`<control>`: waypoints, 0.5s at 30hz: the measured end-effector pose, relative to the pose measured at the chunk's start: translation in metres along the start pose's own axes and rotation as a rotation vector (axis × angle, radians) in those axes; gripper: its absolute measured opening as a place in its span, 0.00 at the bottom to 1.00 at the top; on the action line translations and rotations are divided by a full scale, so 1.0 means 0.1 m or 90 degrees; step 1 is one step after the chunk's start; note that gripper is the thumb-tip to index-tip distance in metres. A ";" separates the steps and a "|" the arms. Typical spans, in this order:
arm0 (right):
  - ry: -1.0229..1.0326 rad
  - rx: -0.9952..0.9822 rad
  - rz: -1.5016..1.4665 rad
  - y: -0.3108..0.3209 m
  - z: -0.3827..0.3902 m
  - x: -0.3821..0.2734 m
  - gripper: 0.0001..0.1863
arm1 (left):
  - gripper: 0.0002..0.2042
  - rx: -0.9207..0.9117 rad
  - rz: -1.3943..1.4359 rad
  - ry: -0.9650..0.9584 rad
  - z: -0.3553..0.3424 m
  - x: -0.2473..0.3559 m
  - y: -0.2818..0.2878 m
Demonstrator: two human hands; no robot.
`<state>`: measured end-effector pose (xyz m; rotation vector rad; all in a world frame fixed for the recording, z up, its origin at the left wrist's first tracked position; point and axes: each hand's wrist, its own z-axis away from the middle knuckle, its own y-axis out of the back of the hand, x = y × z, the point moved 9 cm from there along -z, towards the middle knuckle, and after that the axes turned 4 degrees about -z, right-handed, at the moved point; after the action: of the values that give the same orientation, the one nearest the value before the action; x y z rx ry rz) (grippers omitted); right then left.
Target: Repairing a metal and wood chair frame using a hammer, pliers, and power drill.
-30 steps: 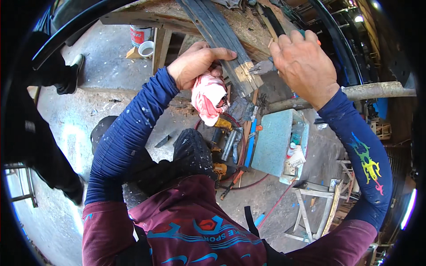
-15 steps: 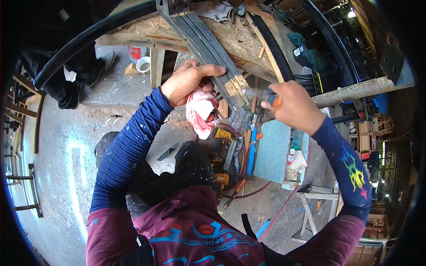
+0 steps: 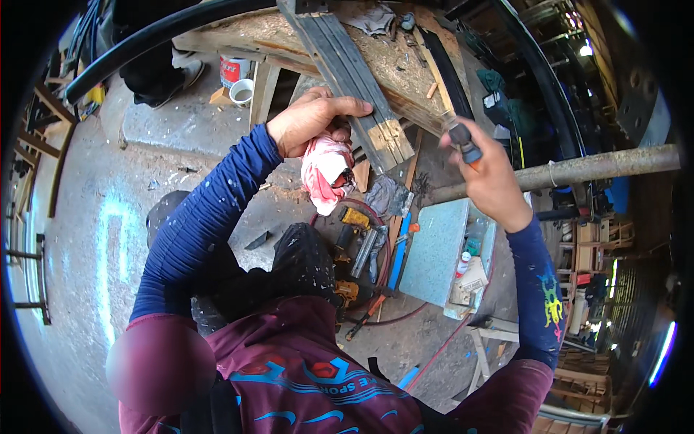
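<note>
A dark grey grooved wooden plank [image 3: 354, 72] slants down toward me off the workbench, with a tan patch [image 3: 389, 137] near its lower end. My left hand [image 3: 307, 123] rests its thumb along the plank's top, and its curled fingers hold a crumpled pink-and-white cloth [image 3: 325, 170] beneath. To the right, apart from the plank, my right hand [image 3: 486, 166] is closed around a hand tool with a dark and orange handle [image 3: 464, 141]. Its short metal blade [image 3: 451, 118] points up and away; motion blur hides its exact kind.
Wood dust covers the workbench [image 3: 289, 32] ahead. A metal pipe [image 3: 607, 163] crosses at the right. Below lie a yellow power tool [image 3: 354, 218], a pale blue speckled box [image 3: 434, 249] and a hose [image 3: 394, 324]. A white cup [image 3: 242, 91] and another person's leg [image 3: 155, 76] are at the upper left.
My right hand has lifted the tool off the plank's patched end and moved it up and to the right. The left hand keeps its place on the plank and cloth.
</note>
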<state>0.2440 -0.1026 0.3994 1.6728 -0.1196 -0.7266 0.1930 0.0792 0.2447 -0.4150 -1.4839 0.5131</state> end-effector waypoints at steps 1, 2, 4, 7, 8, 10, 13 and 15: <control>0.211 0.101 0.329 0.06 -0.02 -0.30 0.20 | 0.09 -0.009 -0.010 0.008 0.00 -0.01 -0.02; 0.218 0.096 0.333 0.06 -0.10 -0.31 0.20 | 0.09 -0.011 -0.008 -0.001 0.00 0.00 -0.03; 0.260 0.109 0.540 -0.06 -0.23 -0.41 0.20 | 0.09 -0.015 0.001 -0.004 0.00 -0.01 -0.03; 0.274 0.116 0.626 -0.22 -0.29 -0.42 0.17 | 0.09 -0.021 -0.006 0.004 0.03 0.00 -0.03; 0.283 0.118 0.685 -0.24 -0.31 -0.44 0.17 | 0.09 -0.024 -0.004 0.000 0.03 0.03 -0.03; 0.299 0.106 0.721 -0.25 -0.32 -0.47 0.16 | 0.09 -0.024 0.001 -0.002 0.04 0.03 -0.05; 0.309 0.070 0.794 -0.28 -0.35 -0.53 0.13 | 0.09 -0.020 0.001 -0.010 0.03 0.02 -0.04; 0.304 0.043 0.827 -0.28 -0.40 -0.57 0.12 | 0.09 -0.020 0.000 -0.017 0.04 0.03 -0.03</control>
<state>0.2109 -0.0355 0.3981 1.3986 -0.7940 0.6472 0.1894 0.0777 0.2490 -0.4344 -1.5193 0.4966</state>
